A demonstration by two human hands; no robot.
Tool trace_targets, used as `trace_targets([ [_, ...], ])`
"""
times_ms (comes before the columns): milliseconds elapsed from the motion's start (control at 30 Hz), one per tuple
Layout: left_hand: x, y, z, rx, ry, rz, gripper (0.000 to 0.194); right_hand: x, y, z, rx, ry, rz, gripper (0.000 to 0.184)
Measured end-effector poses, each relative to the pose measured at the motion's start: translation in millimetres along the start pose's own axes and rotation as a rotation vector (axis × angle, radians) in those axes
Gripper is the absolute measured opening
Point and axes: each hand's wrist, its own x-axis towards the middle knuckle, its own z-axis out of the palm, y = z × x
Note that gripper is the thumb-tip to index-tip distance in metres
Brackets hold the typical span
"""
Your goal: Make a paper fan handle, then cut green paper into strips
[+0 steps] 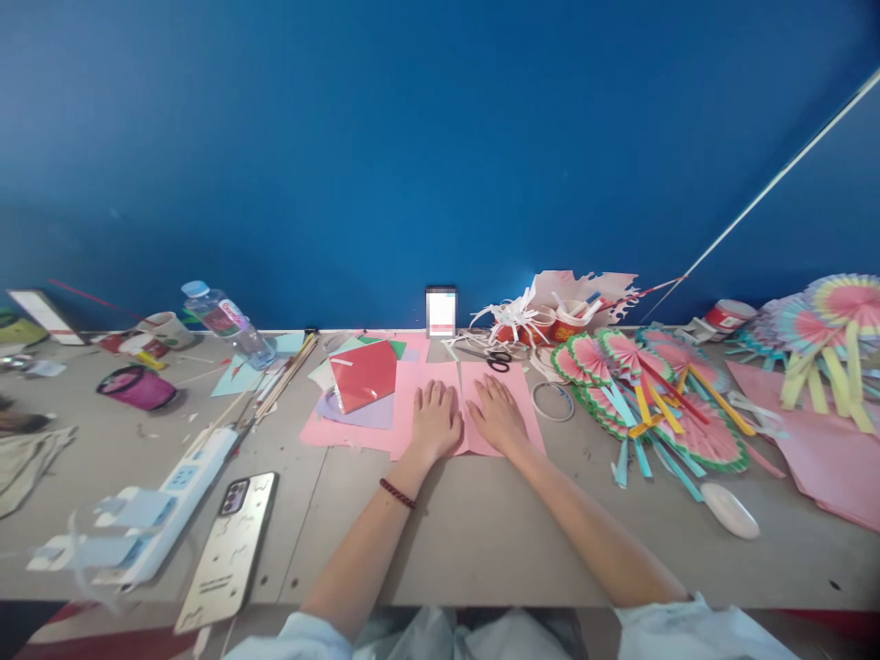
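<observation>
My left hand (434, 423) lies flat, fingers spread, on a pink paper sheet (404, 438). A dark beaded bracelet (397, 493) circles that wrist. Beside it, my right hand (496, 417) rests palm down on another pink panel of paper (526, 431), its fingers stretched out. A narrow line parts the two pink panels; whether they are separate sheets or one creased sheet I cannot tell. Left of the hands, a red packet (364, 376) sits on layered coloured papers (357, 414). Scissors (498, 361) with black handles and a roll of tape (553, 401) lie near my right hand.
Pleated paper fans (708, 431) with ribbon tails spread to the right, close to a white mouse-shaped object (730, 511). A phone (230, 550), a power strip (171, 504) and a tilted water bottle (230, 325) are on the left. A blue wall (440, 165) bounds the table behind.
</observation>
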Motion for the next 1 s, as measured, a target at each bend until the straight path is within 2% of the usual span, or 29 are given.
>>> trace_targets([
  [167, 0.1, -1.1, -2.9, 0.029, 0.015, 0.041, 0.048, 1.8, -2.0, -7.2, 0.000, 0.064, -0.056, 0.047],
  [400, 0.8, 4.1, 5.6, 0.041, -0.015, -0.017, 0.053, 2.5, 0.4, -2.2, -0.021, -0.080, -0.086, 0.060],
  [533, -0.3, 5.8, 4.5, 0.046, -0.021, -0.030, 0.055, 2.8, 2.1, 1.7, -0.035, -0.105, -0.059, 0.060],
  [833, -0.8, 8.0, 5.7, 0.022, -0.051, -0.066, 0.057, 0.8, 0.0, 6.3, -0.056, -0.089, 0.003, 0.059],
  [1000, -1.0, 6.2, 4.1, 0.000, -0.036, -0.050, 0.054, -0.1, 3.3, 7.6, -0.051, -0.045, -0.023, 0.058],
])
